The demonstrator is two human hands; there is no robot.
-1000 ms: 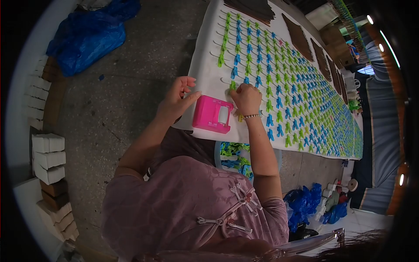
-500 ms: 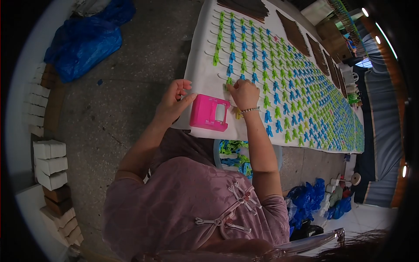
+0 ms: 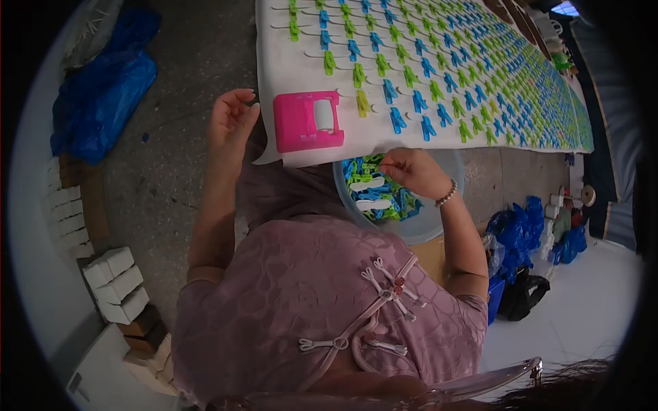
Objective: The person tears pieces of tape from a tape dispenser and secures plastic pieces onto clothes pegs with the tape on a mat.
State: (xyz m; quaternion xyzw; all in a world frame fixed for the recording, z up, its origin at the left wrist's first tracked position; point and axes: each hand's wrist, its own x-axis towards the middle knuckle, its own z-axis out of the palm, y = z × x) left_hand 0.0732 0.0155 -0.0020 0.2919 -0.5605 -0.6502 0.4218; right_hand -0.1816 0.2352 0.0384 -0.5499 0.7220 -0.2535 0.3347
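My left hand (image 3: 232, 127) hovers just left of the table edge, fingers loosely curled, the thumb apart and nothing visible in it. Beside it, on the table corner, stands a pink tape dispenser (image 3: 295, 122) with a white roll (image 3: 323, 115) inside. My right hand (image 3: 417, 172), with a beaded bracelet at the wrist, is over a clear tub (image 3: 445, 198) of green and blue clothespins (image 3: 410, 204). Its fingertips are pinched together near the top of the pile; whatever they hold is too small to make out. Two white pieces (image 3: 370, 204) lie on the clothespins.
Rows of green and blue clips (image 3: 428, 67), many with pale strips, cover the white-topped table (image 3: 301, 79). One yellow clip (image 3: 362, 103) lies near the dispenser. Blue plastic bags (image 3: 110, 103) sit on the floor at left, white boxes (image 3: 120, 284) below them, more bags (image 3: 517, 233) at right.
My right hand has left the clip rows on the table and come down over the tub. My left hand has drawn away from the dispenser, to the left. The view has tilted down.
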